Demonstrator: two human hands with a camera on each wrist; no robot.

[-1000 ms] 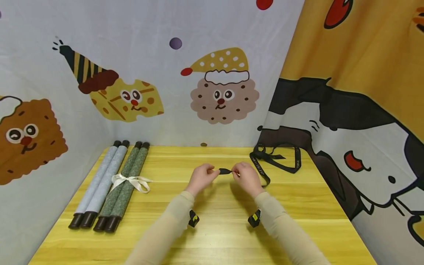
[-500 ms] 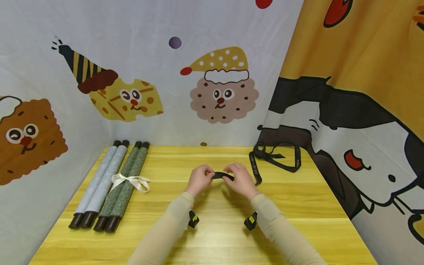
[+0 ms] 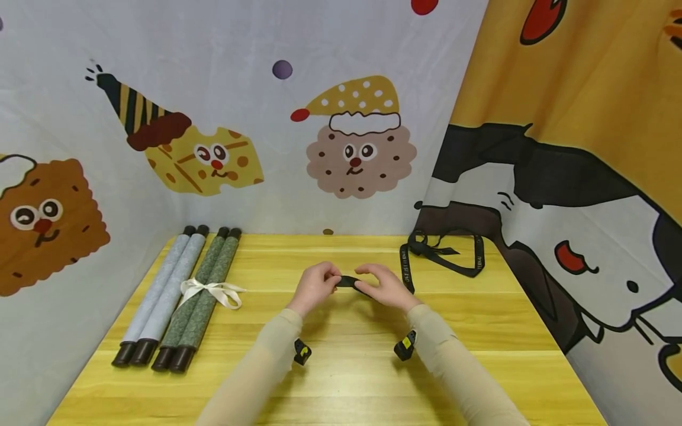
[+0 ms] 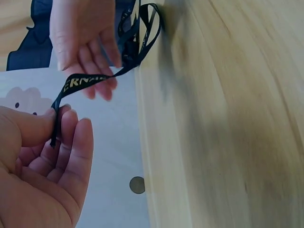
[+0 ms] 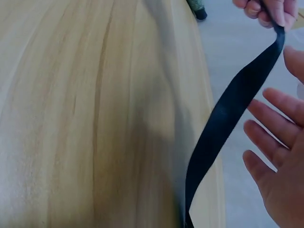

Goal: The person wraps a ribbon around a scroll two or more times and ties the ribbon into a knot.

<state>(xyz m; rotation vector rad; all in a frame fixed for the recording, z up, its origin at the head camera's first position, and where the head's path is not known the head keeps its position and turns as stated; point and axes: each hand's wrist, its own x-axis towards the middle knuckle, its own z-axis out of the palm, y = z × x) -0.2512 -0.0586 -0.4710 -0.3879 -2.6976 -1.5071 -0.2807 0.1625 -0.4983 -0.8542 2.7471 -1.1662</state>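
My left hand point(image 3: 315, 287) pinches one end of a black ribbon point(image 4: 80, 82) between thumb and forefinger, a short tip hanging below the thumb. Gold lettering shows on the ribbon in the left wrist view. From that pinch it runs past my right hand point(image 3: 388, 288), whose thumb and fingers are spread apart. In the right wrist view the plain dark side of the ribbon point(image 5: 228, 109) slants down beside the open fingers point(image 5: 270, 118). Its remaining length lies in loose loops at the table's back right.
Two light grey-blue rolls point(image 3: 169, 284) with dark end caps lie at the left of the wooden table point(image 3: 341, 378). Beside them, two green rolls point(image 3: 210, 296) are tied with a cream ribbon bow point(image 3: 210, 289). A printed cloth point(image 3: 245, 35) hangs behind the table.
My right hand has moved slightly left and its fingers have parted, letting go of the ribbon. My left hand has shifted left with the ribbon end, drawing the trailing part off the table's middle right.
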